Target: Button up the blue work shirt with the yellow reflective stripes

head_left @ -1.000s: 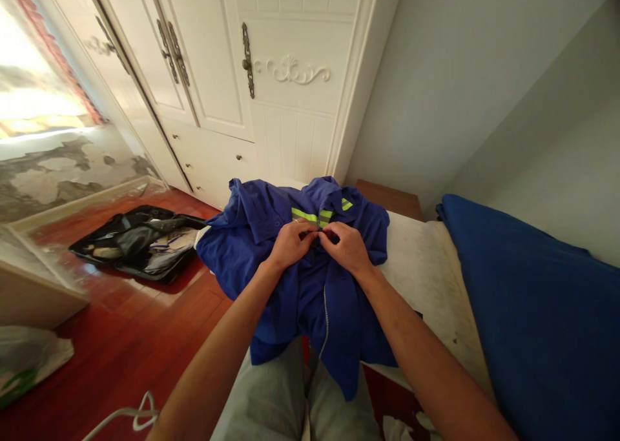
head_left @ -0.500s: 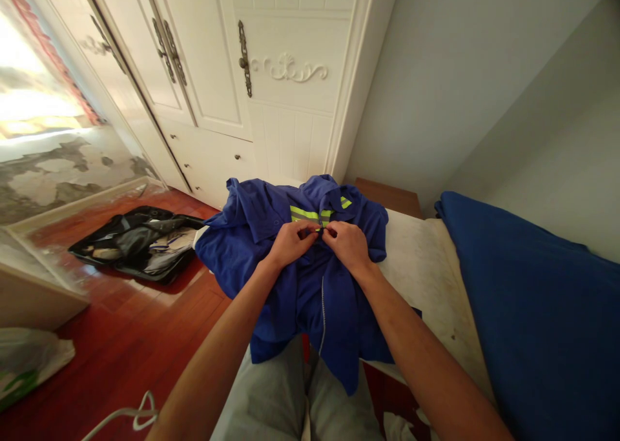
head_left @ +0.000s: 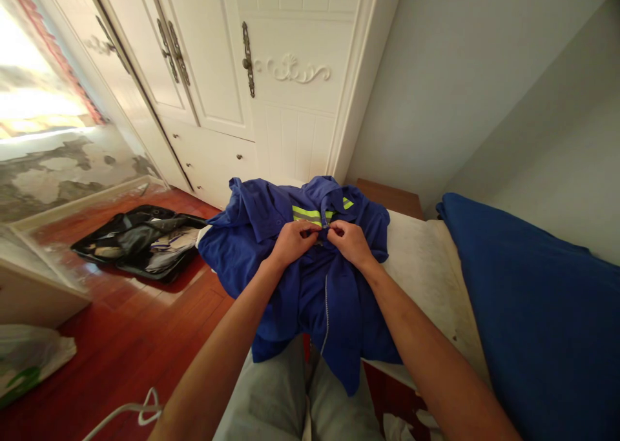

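On bed (head_left: 426, 266), jacket (head_left: 314, 286) collar away.

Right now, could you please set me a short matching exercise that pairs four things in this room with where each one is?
Things:
1. blue jacket
2. black bag
3. wardrobe
4. blue blanket

Places:
A. lying open on the red wooden floor
B. spread along the bed by the wall on the right
C. standing against the far wall, doors shut
D. on the end of the bed, pinched at its front by the left hand and right hand

Pairs: 1-D, 2-A, 3-C, 4-B
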A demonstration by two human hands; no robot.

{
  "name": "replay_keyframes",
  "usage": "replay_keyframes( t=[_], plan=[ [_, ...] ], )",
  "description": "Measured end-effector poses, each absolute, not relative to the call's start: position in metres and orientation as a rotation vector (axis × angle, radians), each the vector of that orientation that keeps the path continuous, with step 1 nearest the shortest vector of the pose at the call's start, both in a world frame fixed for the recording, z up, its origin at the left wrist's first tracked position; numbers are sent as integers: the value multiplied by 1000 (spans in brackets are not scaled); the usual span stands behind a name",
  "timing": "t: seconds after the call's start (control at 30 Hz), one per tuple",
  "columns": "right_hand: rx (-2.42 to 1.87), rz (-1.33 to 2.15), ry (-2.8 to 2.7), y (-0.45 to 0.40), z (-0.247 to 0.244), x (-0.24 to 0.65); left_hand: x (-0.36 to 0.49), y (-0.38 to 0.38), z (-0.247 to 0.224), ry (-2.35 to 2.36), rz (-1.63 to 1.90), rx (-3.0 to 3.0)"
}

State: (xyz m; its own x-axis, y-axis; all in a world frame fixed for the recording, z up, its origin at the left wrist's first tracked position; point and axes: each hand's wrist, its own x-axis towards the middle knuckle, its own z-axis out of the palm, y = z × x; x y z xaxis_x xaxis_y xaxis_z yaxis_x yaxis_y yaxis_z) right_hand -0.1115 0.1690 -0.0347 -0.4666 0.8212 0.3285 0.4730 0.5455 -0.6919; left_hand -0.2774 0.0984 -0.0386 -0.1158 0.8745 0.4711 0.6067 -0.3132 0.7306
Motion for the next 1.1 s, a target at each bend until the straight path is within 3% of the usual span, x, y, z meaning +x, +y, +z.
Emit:
replay_keyframes(
  t=[0.17,0.43,1.1],
  plan=[
    [-891,960,-2080,174,-38,-108,-276,95,-34,1704,1324,1897],
    [-840,1045,-2130,175,-37,-106,-275,97,-35,1805,1188,1937],
    [-965,754,-2171,162,-39,-115,-283,104,-43,1739,1137,1862]
  ],
)
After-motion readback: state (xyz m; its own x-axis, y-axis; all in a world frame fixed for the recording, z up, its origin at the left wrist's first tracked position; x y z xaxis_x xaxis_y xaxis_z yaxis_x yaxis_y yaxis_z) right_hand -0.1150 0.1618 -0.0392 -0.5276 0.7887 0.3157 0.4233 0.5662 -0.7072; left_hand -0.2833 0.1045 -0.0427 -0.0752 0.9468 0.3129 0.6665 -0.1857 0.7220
